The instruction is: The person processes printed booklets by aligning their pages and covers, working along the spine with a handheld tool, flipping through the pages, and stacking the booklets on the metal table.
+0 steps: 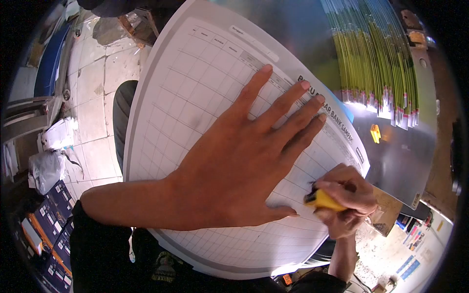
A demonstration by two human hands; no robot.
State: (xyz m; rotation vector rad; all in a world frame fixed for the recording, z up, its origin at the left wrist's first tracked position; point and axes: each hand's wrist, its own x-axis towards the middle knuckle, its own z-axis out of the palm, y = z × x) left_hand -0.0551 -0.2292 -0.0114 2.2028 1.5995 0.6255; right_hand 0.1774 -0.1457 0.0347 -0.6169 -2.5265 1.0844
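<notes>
You have the large printed sheet [176, 93] lying across the near edge of the desk [391, 168] and reaching back over your lap, its bold heading toward the desk side. Your step in hand looks like steadying that sheet while working on it with the yellow-and-black tool [326, 200]; I can't tell what kind of tool it is. The next move seems to call for a firm left palm and a careful placing of the black end, since its contact with the paper is hard to make out.

Your left hand [232, 161] grasps nothing: it lies palm down over the ruled grid, four fingers spread toward the heading, thumb out toward the tool, forearm coming in from the left. Your right hand [349, 195] is curled around the tool, knuckles up, near the sheet's right edge. A small yellow object [375, 134] lies between the sheet and the row of green booklets [373, 63], toward the desk's right-hand corner
</notes>
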